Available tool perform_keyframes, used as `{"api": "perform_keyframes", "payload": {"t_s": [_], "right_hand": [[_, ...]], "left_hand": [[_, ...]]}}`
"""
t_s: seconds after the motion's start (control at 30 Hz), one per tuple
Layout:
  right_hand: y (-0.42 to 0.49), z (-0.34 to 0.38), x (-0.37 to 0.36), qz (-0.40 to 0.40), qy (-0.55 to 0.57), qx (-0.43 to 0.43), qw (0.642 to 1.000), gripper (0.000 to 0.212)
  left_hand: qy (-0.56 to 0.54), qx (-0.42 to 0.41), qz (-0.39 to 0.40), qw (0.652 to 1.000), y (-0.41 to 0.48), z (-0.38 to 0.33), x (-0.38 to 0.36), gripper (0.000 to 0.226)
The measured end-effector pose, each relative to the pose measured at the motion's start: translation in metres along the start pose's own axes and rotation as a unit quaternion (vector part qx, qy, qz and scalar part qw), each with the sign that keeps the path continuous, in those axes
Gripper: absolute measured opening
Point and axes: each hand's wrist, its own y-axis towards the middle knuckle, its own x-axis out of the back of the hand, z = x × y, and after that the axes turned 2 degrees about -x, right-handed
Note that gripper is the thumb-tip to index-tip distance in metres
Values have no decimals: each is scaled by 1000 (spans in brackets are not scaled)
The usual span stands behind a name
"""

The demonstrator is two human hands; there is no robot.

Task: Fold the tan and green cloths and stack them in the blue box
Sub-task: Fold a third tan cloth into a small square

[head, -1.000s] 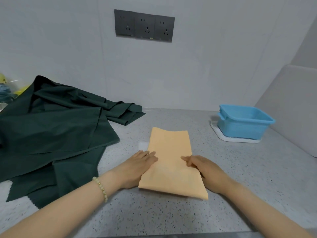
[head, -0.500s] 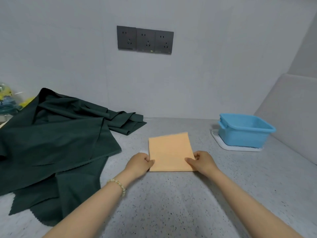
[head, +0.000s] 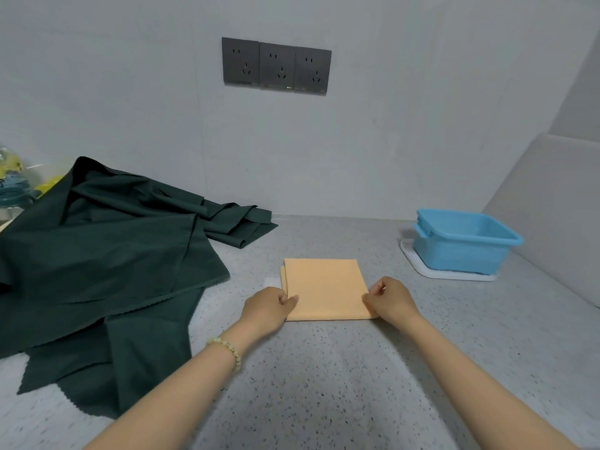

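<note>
The tan cloth [head: 324,287] lies folded into a small rectangle on the speckled counter, in the middle of the view. My left hand [head: 269,308] pinches its near left corner and my right hand [head: 391,300] pinches its near right corner. The green cloth [head: 97,261] is spread out, unfolded and rumpled, over the left part of the counter. The blue box [head: 464,241] stands at the back right on a white tray [head: 448,274]; nothing shows inside it from here.
A grey wall with three dark sockets [head: 276,64] closes the back. A slanted grey panel [head: 552,206] stands behind the blue box on the right. Yellow and blue items [head: 13,183] sit at the far left edge behind the green cloth.
The long tan strip was folded in half, its near end brought over to the far end. Both hands went from lying flat on it to pinching its near corners.
</note>
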Motion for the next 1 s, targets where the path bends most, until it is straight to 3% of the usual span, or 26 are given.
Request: {"api": "perform_keyframes", "payload": {"t_s": [0.23,0.37,0.5,0.63,0.8,1.0], "right_hand": [[-7,-4,-10,-48,-68,65,994,14],[-7,-6,-14,-46,-48,72,995,13],[-3,-7,-7,-37,41,33,998,17],[0,-5,3,28,152,-52,987,17],[2,2,14,84,161,-113,977,14],[4,-5,12,72,150,-87,982,12]], "left_hand": [[-13,-33,-34,999,-7,3,-3,45],[-48,-54,-38,997,-11,6,-2,43],[-68,-44,-20,996,-10,6,-1,41],[-149,17,25,988,-5,2,6,50],[-161,72,62,982,6,1,16,38],[-153,93,66,982,8,3,21,42]]}}
